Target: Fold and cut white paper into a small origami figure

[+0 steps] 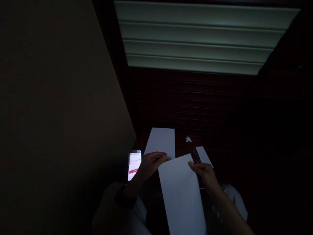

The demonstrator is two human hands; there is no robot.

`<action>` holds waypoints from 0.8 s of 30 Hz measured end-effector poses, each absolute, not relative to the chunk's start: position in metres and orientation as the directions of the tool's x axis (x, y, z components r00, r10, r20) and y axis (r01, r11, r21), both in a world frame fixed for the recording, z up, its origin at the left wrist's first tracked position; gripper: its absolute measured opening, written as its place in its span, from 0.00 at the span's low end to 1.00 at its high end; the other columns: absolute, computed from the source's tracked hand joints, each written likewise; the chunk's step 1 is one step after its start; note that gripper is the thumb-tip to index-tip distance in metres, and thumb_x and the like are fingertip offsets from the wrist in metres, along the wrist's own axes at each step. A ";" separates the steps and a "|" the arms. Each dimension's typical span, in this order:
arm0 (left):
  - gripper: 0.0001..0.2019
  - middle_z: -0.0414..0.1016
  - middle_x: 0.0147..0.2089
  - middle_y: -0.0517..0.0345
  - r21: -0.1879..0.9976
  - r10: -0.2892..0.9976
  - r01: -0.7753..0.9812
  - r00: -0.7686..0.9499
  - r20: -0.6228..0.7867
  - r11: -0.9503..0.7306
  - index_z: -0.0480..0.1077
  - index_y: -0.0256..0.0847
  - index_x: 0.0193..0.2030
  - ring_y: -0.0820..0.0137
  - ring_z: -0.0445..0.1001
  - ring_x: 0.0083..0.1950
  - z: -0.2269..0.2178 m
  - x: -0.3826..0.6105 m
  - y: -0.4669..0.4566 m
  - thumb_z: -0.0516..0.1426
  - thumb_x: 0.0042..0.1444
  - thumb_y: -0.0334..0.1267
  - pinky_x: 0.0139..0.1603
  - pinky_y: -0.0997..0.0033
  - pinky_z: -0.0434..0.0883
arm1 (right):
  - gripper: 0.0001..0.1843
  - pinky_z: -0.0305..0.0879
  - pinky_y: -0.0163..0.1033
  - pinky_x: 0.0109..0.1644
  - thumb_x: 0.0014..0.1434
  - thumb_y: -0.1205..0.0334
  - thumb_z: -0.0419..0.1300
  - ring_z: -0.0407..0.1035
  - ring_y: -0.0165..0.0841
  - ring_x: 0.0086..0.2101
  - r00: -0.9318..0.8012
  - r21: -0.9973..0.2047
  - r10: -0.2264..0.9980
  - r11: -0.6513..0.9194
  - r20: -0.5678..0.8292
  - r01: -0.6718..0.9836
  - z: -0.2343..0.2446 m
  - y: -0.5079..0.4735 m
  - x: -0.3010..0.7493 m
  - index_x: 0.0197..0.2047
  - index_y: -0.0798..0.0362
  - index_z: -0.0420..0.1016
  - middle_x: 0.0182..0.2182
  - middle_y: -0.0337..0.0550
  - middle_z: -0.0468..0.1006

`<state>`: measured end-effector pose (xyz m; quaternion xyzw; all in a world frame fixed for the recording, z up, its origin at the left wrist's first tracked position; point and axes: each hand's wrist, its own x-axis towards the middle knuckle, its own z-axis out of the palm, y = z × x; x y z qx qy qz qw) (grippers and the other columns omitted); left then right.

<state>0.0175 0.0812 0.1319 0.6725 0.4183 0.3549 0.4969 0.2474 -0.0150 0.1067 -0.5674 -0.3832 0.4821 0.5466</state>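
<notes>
A large white sheet of paper (182, 195) hangs down towards my lap, its upper end tilted over the small dark table. My right hand (206, 176) grips its upper right edge, thumb on top. At its upper left corner, the fingers of my left hand (154, 164) are pinched together, right at the edge; whether they hold the paper or some small thing is too dark to tell. Behind my left hand lies a second white sheet (161, 140), partly covered. Beyond my right hand are a smaller white piece of paper (204, 156) and a dark, narrow object (196, 155) beside it.
A lit phone (134, 166) stands or lies left of my left hand. A small white cut-out scrap (188, 139) rests on the table's far part. A pale wall (73, 81) rises on the left, and a slatted panel (195, 36) is ahead. The room is very dark.
</notes>
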 end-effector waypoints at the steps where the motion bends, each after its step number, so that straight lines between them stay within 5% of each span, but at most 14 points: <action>1: 0.16 0.79 0.39 0.51 0.961 0.886 0.217 0.461 0.053 -0.171 0.75 0.36 0.42 0.65 0.77 0.40 0.139 0.020 0.081 0.56 0.55 0.47 0.40 0.72 0.72 | 0.20 0.54 0.34 0.26 0.49 0.50 0.64 0.59 0.27 0.20 0.181 -0.990 0.975 -0.122 -0.133 -0.068 0.110 -0.015 0.245 0.18 0.57 0.73 0.16 0.36 0.68; 7: 0.18 0.79 0.33 0.51 0.942 0.677 0.241 0.736 -0.020 -0.234 0.76 0.34 0.35 0.66 0.76 0.35 0.153 0.049 0.081 0.59 0.49 0.50 0.32 0.75 0.69 | 0.24 0.47 0.33 0.23 0.50 0.47 0.62 0.50 0.23 0.18 -0.076 -0.987 0.986 -0.143 -0.148 0.069 0.114 -0.011 0.229 0.16 0.58 0.68 0.14 0.34 0.61; 24: 0.16 0.75 0.23 0.56 0.935 0.837 0.333 0.540 -0.085 -0.119 0.74 0.35 0.25 0.71 0.71 0.26 0.145 0.035 0.093 0.61 0.46 0.49 0.24 0.76 0.63 | 0.25 0.39 0.33 0.20 0.52 0.46 0.61 0.45 0.22 0.17 -0.157 -0.976 0.966 -0.190 -0.206 0.110 0.109 -0.013 0.234 0.16 0.57 0.64 0.14 0.31 0.56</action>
